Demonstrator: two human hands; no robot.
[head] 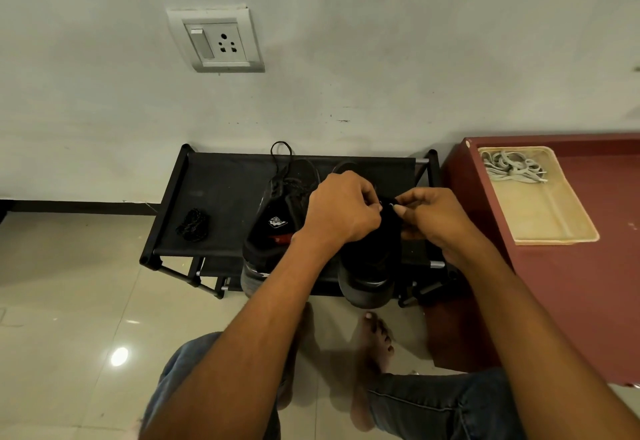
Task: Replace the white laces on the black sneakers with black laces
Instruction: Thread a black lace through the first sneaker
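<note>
Hands meet over the right sneaker (pixel 367 266) on the black fabric rack (pixel 221 197): left hand (pixel 341 211) and right hand (pixel 433 218) pinch its black lace. Left sneaker (pixel 273 228) stands beside. Coiled black lace (pixel 193 225) lies left. White laces (pixel 512 166) fill the beige tray (pixel 547 218).

White wall-mounted switch-and-socket plate (pixel 215 40) on pale grey wall (pixel 381 41), upper left. Black metal-framed fabric shoe rack (pixel 214 190) stands against the wall on glossy beige tiled floor (pixel 69 301). Dark red cabinet top (pixel 595 283) just right of the rack. Black skirting strip (pixel 79 206) runs along the wall base, left.
</note>
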